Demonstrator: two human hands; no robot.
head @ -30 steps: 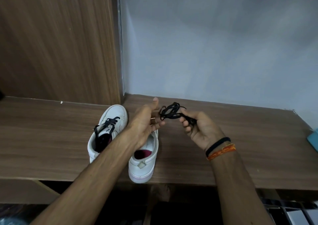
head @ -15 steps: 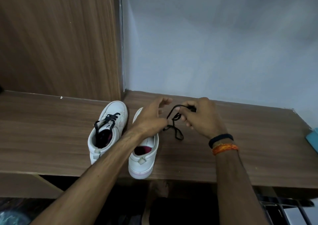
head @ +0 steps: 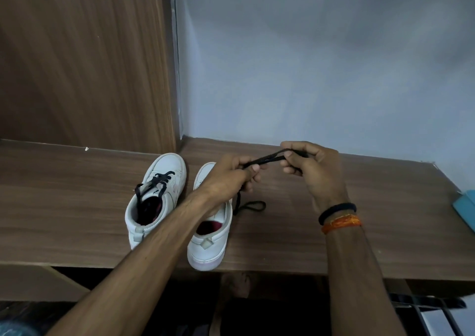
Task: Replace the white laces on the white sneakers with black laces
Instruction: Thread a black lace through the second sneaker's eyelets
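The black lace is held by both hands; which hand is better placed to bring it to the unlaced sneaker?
Probably the left hand. It pinches the black lace directly above the unlaced sneaker. The right hand holds the lace farther from the sneaker, over the bare shelf.

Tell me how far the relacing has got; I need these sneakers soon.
Done: the left sneaker carries black lacing, its ends loose. In hand: the left hand and right hand stretch the second black lace between them. Left: the right sneaker shows no lace.
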